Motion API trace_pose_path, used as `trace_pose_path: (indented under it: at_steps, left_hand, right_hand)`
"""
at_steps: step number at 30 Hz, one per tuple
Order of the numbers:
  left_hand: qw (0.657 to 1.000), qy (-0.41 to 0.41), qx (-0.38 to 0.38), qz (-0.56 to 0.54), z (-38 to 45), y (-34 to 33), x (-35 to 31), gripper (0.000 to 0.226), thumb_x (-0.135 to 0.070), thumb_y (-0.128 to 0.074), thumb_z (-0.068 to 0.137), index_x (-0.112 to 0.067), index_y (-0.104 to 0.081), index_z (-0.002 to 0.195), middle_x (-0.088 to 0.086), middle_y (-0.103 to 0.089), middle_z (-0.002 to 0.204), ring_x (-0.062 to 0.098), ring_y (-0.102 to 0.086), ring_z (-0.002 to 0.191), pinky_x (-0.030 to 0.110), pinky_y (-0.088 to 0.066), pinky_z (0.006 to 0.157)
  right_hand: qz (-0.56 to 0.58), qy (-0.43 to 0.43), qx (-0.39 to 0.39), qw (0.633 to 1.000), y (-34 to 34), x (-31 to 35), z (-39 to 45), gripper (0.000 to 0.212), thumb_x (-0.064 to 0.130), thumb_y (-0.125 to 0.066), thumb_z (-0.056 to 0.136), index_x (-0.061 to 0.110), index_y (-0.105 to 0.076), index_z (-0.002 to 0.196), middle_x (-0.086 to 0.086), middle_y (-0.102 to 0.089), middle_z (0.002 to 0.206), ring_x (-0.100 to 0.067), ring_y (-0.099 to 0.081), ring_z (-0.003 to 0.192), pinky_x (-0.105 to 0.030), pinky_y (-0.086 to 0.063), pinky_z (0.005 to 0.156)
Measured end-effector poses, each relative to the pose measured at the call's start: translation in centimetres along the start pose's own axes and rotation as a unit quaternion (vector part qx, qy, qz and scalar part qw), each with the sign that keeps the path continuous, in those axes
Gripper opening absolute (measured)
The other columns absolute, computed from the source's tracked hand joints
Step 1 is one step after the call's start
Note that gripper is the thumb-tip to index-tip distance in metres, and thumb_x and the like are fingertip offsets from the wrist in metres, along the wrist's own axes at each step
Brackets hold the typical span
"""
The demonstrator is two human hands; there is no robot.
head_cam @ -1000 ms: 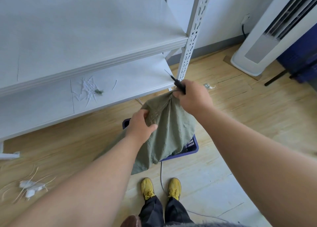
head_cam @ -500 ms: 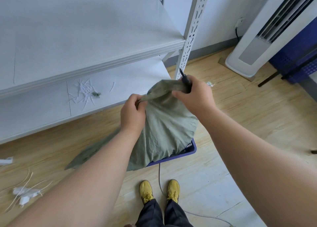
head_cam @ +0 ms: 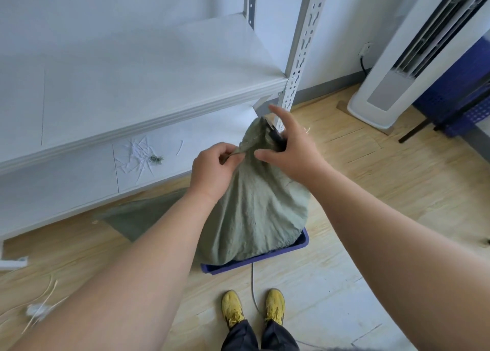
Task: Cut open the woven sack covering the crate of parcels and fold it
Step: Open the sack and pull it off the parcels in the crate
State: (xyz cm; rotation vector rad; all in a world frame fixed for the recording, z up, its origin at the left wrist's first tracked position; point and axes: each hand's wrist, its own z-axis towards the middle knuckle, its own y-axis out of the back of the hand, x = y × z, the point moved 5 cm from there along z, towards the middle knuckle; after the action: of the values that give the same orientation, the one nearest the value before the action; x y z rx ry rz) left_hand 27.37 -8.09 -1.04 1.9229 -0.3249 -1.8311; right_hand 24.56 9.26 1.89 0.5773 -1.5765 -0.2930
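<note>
A green woven sack (head_cam: 257, 207) hangs lifted above a blue crate (head_cam: 302, 244) on the wooden floor; its lower part still drapes into the crate and trails left onto the floor. My left hand (head_cam: 212, 167) pinches the sack's upper edge. My right hand (head_cam: 289, 149) holds a black-handled cutter (head_cam: 274, 135) against the sack's top, with the index finger raised and the thumb on the fabric. The parcels are hidden under the sack.
A white metal shelf unit (head_cam: 148, 90) stands just behind the sack, with cut white strips (head_cam: 140, 154) on its lower board. A white tower fan (head_cam: 397, 66) stands at the right. Scraps (head_cam: 37, 311) lie on the floor at the left. My yellow shoes (head_cam: 252, 308) stand below the crate.
Both hands have raised the sack higher and bunched its top closer together. My right index finger has lifted off the fabric. The view has tilted up slightly.
</note>
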Motion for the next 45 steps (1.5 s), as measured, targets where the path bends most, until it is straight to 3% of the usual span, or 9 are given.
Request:
trace_pose_path:
  at_steps: [8,14,21,24,27,31,35,40,45]
  left_hand:
    - [0.976,0.123,0.143,-0.112,-1.3,-0.2,3.0,0.033,-0.027,-0.074,0.079,-0.031,-0.059,0.107,-0.011,-0.073,0.091,0.001,-0.065,0.082,0.017,-0.044,0.071]
    - [0.865,0.206,0.131,0.438,-4.3,3.7,11.9,0.034,-0.034,-0.056,0.094,-0.025,-0.058,0.127,0.003,-0.063,0.124,0.027,-0.056,0.115,0.037,-0.041,0.094]
    - [0.976,0.091,-0.04,0.193,-1.7,3.2,3.0,0.02,-0.027,-0.051,0.093,-0.022,-0.069,0.099,0.001,-0.07,0.094,0.026,-0.062,0.09,0.033,-0.049,0.071]
    - [0.985,0.054,-0.046,0.156,-0.8,2.9,-0.8,0.022,-0.021,-0.051,0.091,-0.02,-0.072,0.099,0.0,-0.071,0.095,0.023,-0.061,0.092,0.03,-0.047,0.072]
    - [0.984,-0.017,-0.164,0.066,-0.2,5.2,-3.7,0.02,-0.022,-0.053,0.09,-0.021,-0.072,0.093,-0.011,-0.067,0.08,0.015,-0.059,0.081,0.023,-0.041,0.065]
    - [0.985,0.012,-0.038,0.168,-0.1,4.1,-2.7,0.021,-0.027,-0.051,0.094,-0.019,-0.07,0.097,-0.001,-0.069,0.092,0.021,-0.06,0.089,0.027,-0.041,0.072]
    - [0.988,-0.022,-0.143,0.051,-0.4,5.3,-3.1,0.017,-0.028,-0.052,0.088,-0.03,-0.063,0.076,-0.019,-0.061,0.067,0.001,-0.055,0.069,0.017,-0.037,0.06]
    - [0.991,0.049,-0.094,0.077,-0.5,4.3,-2.2,0.016,-0.019,-0.051,0.092,-0.024,-0.058,0.078,-0.011,-0.054,0.068,0.02,-0.056,0.077,0.025,-0.035,0.057]
    - [0.99,0.013,0.132,-0.048,-0.8,1.3,-4.4,0.069,-0.019,-0.072,0.08,-0.043,-0.038,0.134,-0.005,-0.047,0.13,0.013,-0.052,0.113,0.028,-0.044,0.093]
  right_hand:
    - [-0.056,-0.09,0.04,0.994,-2.2,-3.0,0.0,0.025,0.026,-0.081,0.07,0.018,-0.064,0.087,0.003,-0.063,0.076,-0.024,-0.061,0.082,-0.041,-0.051,0.077]
    - [-0.083,-0.094,-0.051,0.991,1.0,-3.5,0.3,0.015,0.02,-0.072,0.079,0.025,-0.059,0.085,0.008,-0.062,0.08,-0.023,-0.059,0.084,-0.036,-0.047,0.073]
    - [-0.015,-0.024,-0.169,0.985,2.2,0.4,0.5,0.009,0.022,-0.066,0.081,0.02,-0.06,0.087,0.011,-0.061,0.074,-0.008,-0.056,0.071,-0.029,-0.046,0.064]
    - [-0.073,-0.063,-0.088,0.991,1.4,1.0,0.6,0.015,0.022,-0.065,0.084,0.015,-0.063,0.097,-0.002,-0.066,0.088,-0.024,-0.061,0.086,-0.039,-0.052,0.077]
    - [0.032,-0.013,-0.219,0.975,3.7,2.9,-0.2,0.01,0.025,-0.064,0.08,0.019,-0.061,0.087,0.003,-0.066,0.08,-0.02,-0.062,0.08,-0.04,-0.052,0.074]
    - [-0.039,-0.038,-0.098,0.994,3.0,2.9,-0.1,0.016,0.027,-0.067,0.082,0.017,-0.063,0.094,0.003,-0.066,0.084,-0.02,-0.061,0.083,-0.037,-0.051,0.077]
    - [0.027,0.001,-0.207,0.978,4.0,3.1,-0.9,0.013,0.028,-0.064,0.081,0.028,-0.053,0.073,0.015,-0.057,0.065,-0.001,-0.052,0.063,-0.022,-0.041,0.058]
    - [-0.042,-0.06,-0.056,0.996,2.4,2.3,-0.5,0.009,0.026,-0.067,0.082,0.025,-0.058,0.084,0.011,-0.057,0.075,-0.014,-0.055,0.076,-0.024,-0.04,0.061]
    - [0.037,-0.012,0.0,0.999,2.2,4.3,-0.8,0.057,0.022,-0.072,0.075,0.038,-0.049,0.125,0.015,-0.061,0.092,-0.002,-0.06,0.083,-0.019,-0.047,0.071]
